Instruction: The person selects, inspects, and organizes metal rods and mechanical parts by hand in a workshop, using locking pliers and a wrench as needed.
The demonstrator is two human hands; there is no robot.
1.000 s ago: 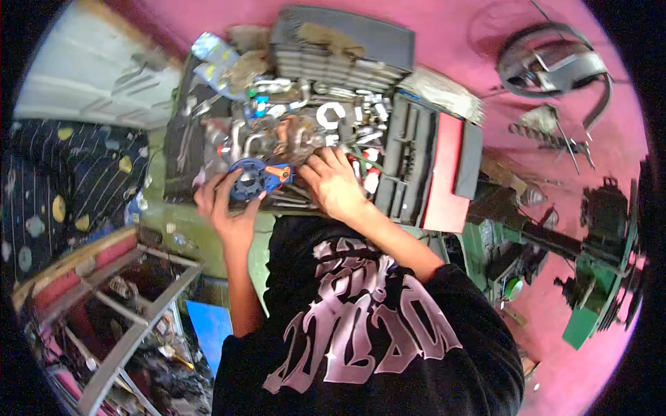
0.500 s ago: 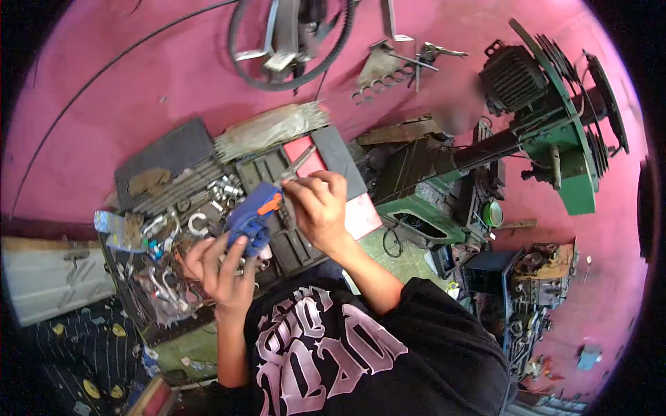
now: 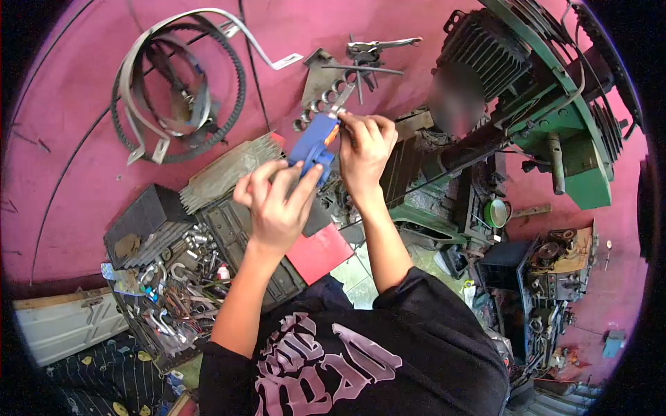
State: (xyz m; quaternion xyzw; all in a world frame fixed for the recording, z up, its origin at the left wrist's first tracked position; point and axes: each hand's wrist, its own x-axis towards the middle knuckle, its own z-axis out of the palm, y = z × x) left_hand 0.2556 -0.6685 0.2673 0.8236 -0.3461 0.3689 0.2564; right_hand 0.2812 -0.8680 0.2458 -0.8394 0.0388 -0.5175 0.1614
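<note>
A blue tool (image 3: 310, 143) with an orange part and a flat metal bar is held up between my two hands, in front of the pink wall. My right hand (image 3: 368, 147) pinches it near its upper end, where the metal bar comes out, with fingers curled. At its lower end, a round blue knob-like part (image 3: 319, 157) meets the fingertips of my left hand (image 3: 276, 201), whose fingers are bent against it. The tool's exact kind does not show. Below lies a dark tool case (image 3: 239, 236) beside a red panel (image 3: 319, 254).
Sockets and loose hand tools (image 3: 184, 277) cover the workbench at left. A green drill press (image 3: 569, 149) stands at right. Belts and metal straps (image 3: 173, 90) hang on the wall, with pliers (image 3: 385, 46) farther right. A bundle of thin rods (image 3: 229, 170) lies behind the case.
Both hands have lifted the blue tool from over the bench up toward the wall. The tool has swung more upright, and the view has shifted as well.
</note>
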